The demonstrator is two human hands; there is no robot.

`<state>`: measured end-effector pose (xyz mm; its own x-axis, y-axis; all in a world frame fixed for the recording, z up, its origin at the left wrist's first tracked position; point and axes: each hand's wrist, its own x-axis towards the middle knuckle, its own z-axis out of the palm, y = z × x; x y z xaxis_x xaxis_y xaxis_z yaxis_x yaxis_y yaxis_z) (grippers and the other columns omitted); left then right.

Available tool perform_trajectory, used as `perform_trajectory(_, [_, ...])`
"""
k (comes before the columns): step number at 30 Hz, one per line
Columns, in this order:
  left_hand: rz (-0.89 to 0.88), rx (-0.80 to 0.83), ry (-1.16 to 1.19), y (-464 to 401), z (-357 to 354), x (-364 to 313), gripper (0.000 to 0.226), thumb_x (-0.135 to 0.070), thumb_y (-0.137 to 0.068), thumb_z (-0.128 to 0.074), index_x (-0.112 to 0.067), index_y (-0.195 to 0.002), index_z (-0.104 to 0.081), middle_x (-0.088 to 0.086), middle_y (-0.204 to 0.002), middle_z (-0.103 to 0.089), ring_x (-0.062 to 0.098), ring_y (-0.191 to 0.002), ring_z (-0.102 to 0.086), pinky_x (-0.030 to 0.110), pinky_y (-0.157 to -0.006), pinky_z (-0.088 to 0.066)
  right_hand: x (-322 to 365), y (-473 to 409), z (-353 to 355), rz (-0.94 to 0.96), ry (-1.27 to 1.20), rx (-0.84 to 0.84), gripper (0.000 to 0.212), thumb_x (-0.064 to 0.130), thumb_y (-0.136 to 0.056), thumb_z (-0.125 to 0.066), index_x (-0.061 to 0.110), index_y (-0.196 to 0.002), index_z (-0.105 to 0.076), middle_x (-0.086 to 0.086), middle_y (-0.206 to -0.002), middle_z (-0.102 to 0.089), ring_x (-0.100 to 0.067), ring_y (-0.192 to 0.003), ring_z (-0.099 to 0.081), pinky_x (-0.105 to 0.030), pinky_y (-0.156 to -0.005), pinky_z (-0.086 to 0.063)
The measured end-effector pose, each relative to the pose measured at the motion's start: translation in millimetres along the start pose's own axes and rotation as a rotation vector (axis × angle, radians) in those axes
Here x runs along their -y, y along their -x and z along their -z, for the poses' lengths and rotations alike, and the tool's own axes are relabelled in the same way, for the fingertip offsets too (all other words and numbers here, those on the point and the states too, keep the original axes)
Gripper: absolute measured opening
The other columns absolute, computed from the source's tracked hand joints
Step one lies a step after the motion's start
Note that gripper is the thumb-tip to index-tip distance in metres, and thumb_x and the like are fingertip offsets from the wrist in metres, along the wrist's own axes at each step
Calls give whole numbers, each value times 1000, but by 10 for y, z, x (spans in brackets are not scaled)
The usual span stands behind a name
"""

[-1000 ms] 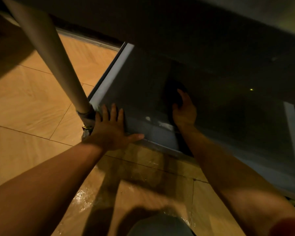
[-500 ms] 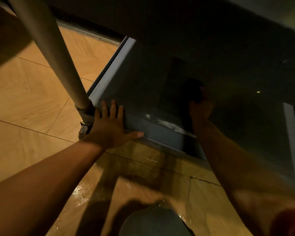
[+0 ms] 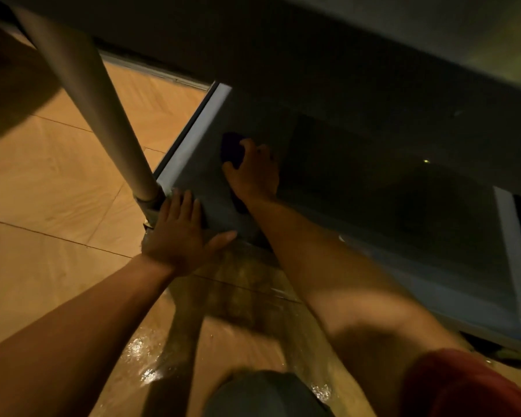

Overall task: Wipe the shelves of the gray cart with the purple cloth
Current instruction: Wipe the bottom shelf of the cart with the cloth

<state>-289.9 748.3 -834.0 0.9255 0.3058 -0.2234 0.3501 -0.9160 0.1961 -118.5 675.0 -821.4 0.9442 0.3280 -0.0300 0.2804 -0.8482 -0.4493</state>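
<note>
1. The gray cart point(image 3: 433, 55) fills the upper right; its upper shelf overhangs and shades the bottom shelf point(image 3: 388, 212), whose pale rims show at the left, near and right edges.
2. The tiled floor point(image 3: 57, 182) lies open to the left of the cart, with wet glints near the person.
3. A round post point(image 3: 103, 115) rises from the shelf's near-left corner.
4. The left hand point(image 3: 181, 236) lies flat, fingers spread, on that corner beside the post.
5. The right hand point(image 3: 253, 173) presses down on the purple cloth point(image 3: 231, 147), fingers curled over it, near the shelf's left edge; the shelf to its right is bare.
6. The cloth looks dark, bunched and mostly covered.
</note>
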Motion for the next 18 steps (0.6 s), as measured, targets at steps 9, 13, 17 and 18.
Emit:
perform_trajectory(9, [26, -42, 5, -83, -35, 58, 125, -95, -70, -5, -5, -156, -13, 19, -165, -12, 33, -153, -7, 42, -118, 3, 82, 361, -149, 257, 276, 174, 58, 37, -98, -52, 43, -151, -28, -16, -148, -33, -40, -122, -42, -47, -88, -47])
perform_trajectory(13, [34, -1, -46, -128, -81, 138, 122, -94, -73, -10, -5, -156, -13, 19, -166, -8, 33, -153, -4, 44, -120, 1, -144, 611, 36, 265, 263, 132, 51, 29, -98, -52, 38, -147, -41, -17, -140, -41, -41, -117, -51, -43, -79, -50])
perform_trajectory(17, [38, 46, -41, -194, -18, 158, 135, -101, -60, 2, -8, -155, -19, 17, -165, -14, 33, -152, -11, 48, -121, -8, -623, 893, 392, 244, 332, 76, 48, 27, -97, -57, 32, -144, -49, -17, -139, -49, -39, -115, -57, -42, -79, -54])
perform_trajectory(18, [49, 55, -33, -194, 5, 152, 135, -101, -59, 0, -9, -155, -20, 16, -165, -16, 34, -152, -13, 48, -121, -10, -795, 949, 500, 210, 353, 91, 47, 29, -97, -57, 31, -144, -48, -17, -139, -49, -39, -116, -56, -43, -79, -56])
